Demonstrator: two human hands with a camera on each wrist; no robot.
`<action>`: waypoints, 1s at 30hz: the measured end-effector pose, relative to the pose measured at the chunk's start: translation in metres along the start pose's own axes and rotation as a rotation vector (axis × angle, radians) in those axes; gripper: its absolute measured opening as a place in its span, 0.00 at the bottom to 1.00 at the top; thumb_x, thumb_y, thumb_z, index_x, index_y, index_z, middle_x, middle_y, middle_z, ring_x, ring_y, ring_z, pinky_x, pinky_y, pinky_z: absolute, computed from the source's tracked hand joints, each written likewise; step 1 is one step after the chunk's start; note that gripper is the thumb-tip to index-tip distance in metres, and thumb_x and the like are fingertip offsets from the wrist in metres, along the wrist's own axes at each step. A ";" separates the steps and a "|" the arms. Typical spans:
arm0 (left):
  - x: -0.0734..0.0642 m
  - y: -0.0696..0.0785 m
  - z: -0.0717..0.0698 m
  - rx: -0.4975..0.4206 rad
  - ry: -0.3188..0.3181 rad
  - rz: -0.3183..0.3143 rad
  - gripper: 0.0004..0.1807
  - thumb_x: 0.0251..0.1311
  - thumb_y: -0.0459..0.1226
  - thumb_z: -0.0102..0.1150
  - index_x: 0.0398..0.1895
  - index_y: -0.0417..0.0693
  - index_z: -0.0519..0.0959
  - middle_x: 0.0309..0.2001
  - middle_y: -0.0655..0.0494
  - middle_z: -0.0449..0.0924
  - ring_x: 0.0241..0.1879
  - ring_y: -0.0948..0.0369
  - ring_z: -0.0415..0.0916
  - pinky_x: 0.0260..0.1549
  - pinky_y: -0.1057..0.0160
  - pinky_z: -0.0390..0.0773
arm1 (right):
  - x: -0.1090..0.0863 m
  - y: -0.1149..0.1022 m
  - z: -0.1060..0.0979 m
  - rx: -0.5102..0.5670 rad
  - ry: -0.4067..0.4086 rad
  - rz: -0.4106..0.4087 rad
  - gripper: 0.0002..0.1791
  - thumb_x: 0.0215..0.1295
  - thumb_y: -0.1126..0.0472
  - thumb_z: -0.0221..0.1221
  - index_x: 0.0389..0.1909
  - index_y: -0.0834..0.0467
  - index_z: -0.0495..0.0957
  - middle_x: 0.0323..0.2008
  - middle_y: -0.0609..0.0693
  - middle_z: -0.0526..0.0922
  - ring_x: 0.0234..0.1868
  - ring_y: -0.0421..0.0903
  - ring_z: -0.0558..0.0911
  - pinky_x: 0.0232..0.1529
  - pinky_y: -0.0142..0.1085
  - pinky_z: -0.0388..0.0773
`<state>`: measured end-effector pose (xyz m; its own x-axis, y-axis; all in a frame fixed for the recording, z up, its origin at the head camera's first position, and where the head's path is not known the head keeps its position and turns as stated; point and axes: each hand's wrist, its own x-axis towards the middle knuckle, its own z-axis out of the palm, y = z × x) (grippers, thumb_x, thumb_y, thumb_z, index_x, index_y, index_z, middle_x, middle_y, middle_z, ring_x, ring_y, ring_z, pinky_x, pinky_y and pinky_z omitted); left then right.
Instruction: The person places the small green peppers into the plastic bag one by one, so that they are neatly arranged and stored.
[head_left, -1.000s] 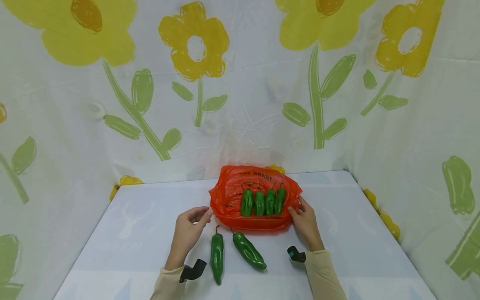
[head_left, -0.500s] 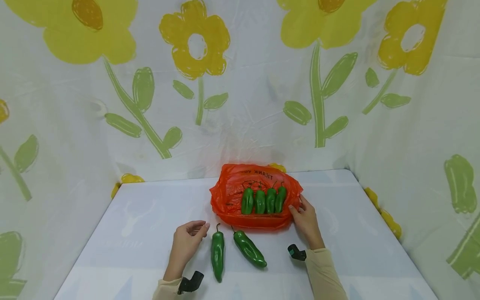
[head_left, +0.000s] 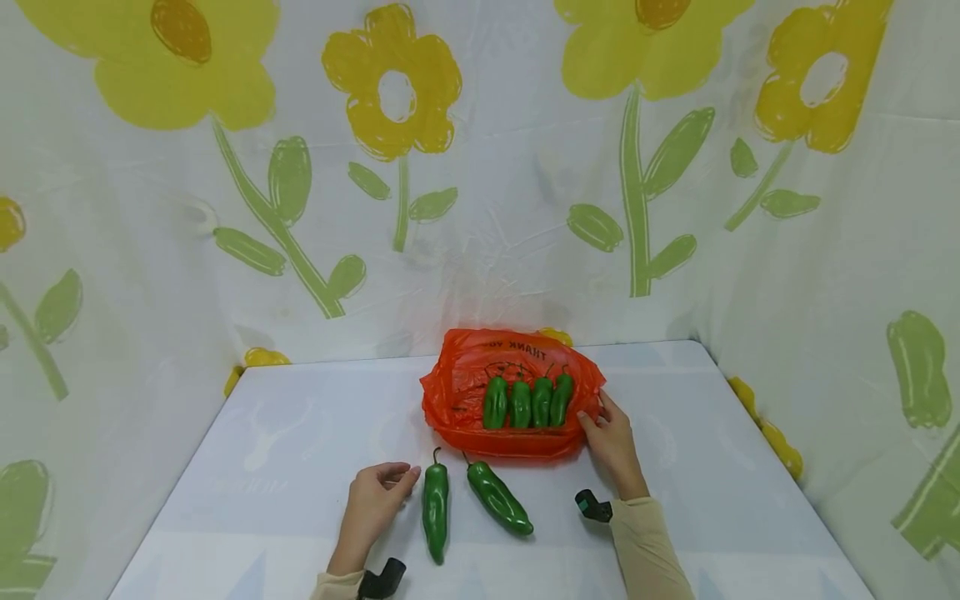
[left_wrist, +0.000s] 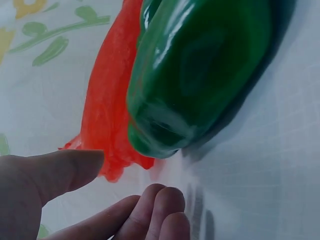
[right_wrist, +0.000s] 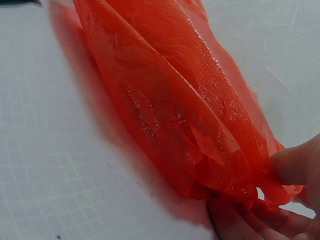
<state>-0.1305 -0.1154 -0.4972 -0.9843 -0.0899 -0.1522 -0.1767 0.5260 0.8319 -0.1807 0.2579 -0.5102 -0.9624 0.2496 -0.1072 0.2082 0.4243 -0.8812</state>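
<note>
A red plastic bag [head_left: 468, 437] with "THANK YOU" printed on it lies with its mouth spread toward me in the head view. Several green peppers [head_left: 519, 406] sit side by side inside. My right hand [head_left: 611, 437] pinches the bag's right edge between thumb and fingers, as the right wrist view shows up close. In front of the bag lie two long green peppers, one nearly straight up and down [head_left: 435, 512], the other slanted [head_left: 498, 500]. Just left of the straight one is my left hand [head_left: 375, 500], fingers loosely bent, thumb apart from them and holding nothing.
Everything rests on a white table [head_left: 300, 450] with faint printed patterns. A white curtain [head_left: 495, 200] with yellow flowers closes off the back and both sides. Small black cameras [head_left: 382, 579] are strapped at both wrists.
My left hand has drawn back from beside the bag's left edge, down toward me, to beside the straight pepper. The right hand stays at the bag, and the peppers have not moved.
</note>
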 end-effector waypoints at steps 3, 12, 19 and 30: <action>-0.002 -0.002 0.002 0.022 -0.035 -0.004 0.25 0.66 0.47 0.67 0.51 0.31 0.84 0.33 0.49 0.89 0.28 0.61 0.83 0.27 0.65 0.81 | 0.000 0.001 0.000 -0.004 0.001 -0.005 0.38 0.77 0.60 0.54 0.82 0.63 0.50 0.76 0.70 0.63 0.73 0.67 0.69 0.72 0.59 0.69; -0.007 0.000 0.004 0.056 -0.084 0.020 0.26 0.65 0.46 0.68 0.51 0.28 0.83 0.35 0.48 0.89 0.27 0.61 0.83 0.27 0.63 0.84 | 0.000 0.000 0.000 -0.003 -0.003 0.003 0.38 0.78 0.59 0.54 0.82 0.63 0.49 0.76 0.69 0.62 0.74 0.67 0.68 0.72 0.59 0.69; -0.008 0.003 0.006 0.086 -0.120 0.018 0.30 0.65 0.49 0.68 0.53 0.27 0.82 0.38 0.44 0.89 0.28 0.61 0.84 0.29 0.60 0.85 | 0.001 0.000 0.000 -0.005 -0.008 -0.006 0.39 0.77 0.60 0.54 0.82 0.64 0.49 0.76 0.70 0.63 0.74 0.67 0.68 0.72 0.59 0.69; -0.009 0.008 0.011 0.128 -0.159 0.026 0.35 0.57 0.51 0.75 0.53 0.26 0.82 0.36 0.47 0.89 0.30 0.62 0.84 0.31 0.61 0.85 | 0.001 0.000 0.000 -0.001 0.001 0.003 0.39 0.77 0.59 0.54 0.82 0.63 0.50 0.75 0.71 0.64 0.73 0.67 0.70 0.71 0.59 0.71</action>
<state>-0.1229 -0.1015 -0.4948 -0.9735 0.0540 -0.2223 -0.1393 0.6306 0.7635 -0.1819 0.2579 -0.5105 -0.9616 0.2515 -0.1095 0.2113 0.4248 -0.8803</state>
